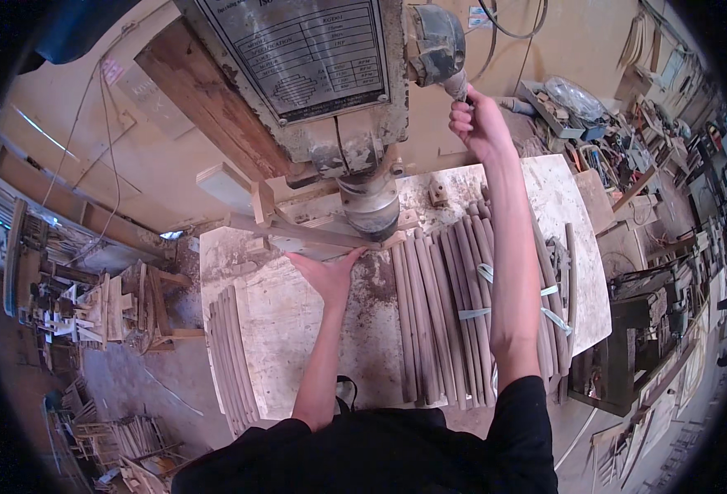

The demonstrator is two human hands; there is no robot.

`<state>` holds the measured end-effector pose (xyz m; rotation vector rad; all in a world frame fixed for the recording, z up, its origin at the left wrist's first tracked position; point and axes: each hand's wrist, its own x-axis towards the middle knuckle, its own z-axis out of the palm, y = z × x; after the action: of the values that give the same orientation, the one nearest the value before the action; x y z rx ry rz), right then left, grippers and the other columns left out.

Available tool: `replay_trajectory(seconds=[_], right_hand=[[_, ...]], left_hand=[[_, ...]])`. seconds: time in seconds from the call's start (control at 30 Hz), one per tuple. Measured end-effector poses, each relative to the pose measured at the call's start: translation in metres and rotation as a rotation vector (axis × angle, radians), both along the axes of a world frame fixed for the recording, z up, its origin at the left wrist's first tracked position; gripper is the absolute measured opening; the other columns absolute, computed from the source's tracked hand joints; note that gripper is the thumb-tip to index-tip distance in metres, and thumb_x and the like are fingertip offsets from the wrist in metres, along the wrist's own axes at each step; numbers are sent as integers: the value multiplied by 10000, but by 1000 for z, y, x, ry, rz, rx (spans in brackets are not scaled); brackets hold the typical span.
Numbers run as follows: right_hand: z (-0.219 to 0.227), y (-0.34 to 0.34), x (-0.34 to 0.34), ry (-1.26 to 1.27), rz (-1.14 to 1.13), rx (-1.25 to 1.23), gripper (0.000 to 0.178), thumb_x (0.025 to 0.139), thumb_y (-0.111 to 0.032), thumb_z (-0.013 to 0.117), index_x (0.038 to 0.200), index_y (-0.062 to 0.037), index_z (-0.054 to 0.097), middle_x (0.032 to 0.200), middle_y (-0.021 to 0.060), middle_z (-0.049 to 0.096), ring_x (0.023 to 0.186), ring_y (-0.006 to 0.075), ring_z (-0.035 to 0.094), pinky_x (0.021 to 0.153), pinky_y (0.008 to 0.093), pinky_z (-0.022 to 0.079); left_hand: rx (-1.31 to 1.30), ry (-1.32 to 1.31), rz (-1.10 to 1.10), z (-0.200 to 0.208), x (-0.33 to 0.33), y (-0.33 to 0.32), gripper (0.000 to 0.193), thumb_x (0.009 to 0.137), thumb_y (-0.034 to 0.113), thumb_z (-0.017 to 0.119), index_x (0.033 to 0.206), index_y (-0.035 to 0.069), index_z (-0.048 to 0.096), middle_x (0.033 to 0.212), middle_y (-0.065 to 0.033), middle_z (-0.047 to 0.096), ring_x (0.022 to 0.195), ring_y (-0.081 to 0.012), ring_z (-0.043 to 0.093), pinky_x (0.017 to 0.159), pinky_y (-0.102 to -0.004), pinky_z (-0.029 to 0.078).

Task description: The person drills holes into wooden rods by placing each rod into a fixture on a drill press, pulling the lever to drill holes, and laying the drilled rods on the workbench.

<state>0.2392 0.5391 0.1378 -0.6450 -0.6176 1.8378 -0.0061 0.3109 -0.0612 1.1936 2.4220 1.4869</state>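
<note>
A drill press with a metal plate on its front stands ahead of me, its round chuck low over the worktable. My right hand is raised at the upper right, closed round the press's feed handle. Below the chuck, my left hand grips a wooden stick, thumb and fingers spread along its near side. The stick lies crosswise against wooden jig pieces. The drill bit and the stick's end under the chuck are hidden.
Many brown wooden sticks, some tied with pale straps, lie right on the dusty white worktable. A smaller row of sticks lies at the left edge. Wooden stands are left, cluttered tools right.
</note>
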Motion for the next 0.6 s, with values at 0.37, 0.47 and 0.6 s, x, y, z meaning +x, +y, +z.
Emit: replay_trajectory(seconds=[0.37,0.47,0.6], right_hand=[[38,49,-6,-73,2,29,216,1046,-246,430,918,-77,472,702,-15,398,558,83,367,458,224,314],[49,63,-11,-132,-2,122,244,1049,-255,420,902,-69,479,709,1,429,564,95,390,458,231,325],[54,82,-12,-176,-45,163,288,1056,-279,417,854,-89,493,725,13,470,554,96,395,454,235,331]], left_hand=[[87,5,-1,2,3,0,1473,515,444,970,1461,-185,32,1488,-362,216,1403,-455,244,1168,-476,217],[88,14,9,3,4,-1,1464,519,436,971,1461,-183,37,1485,-360,219,1397,-461,248,1166,-482,217],[103,28,-16,3,4,0,1474,514,462,965,1460,-183,38,1481,-359,222,1392,-465,250,1160,-496,222]])
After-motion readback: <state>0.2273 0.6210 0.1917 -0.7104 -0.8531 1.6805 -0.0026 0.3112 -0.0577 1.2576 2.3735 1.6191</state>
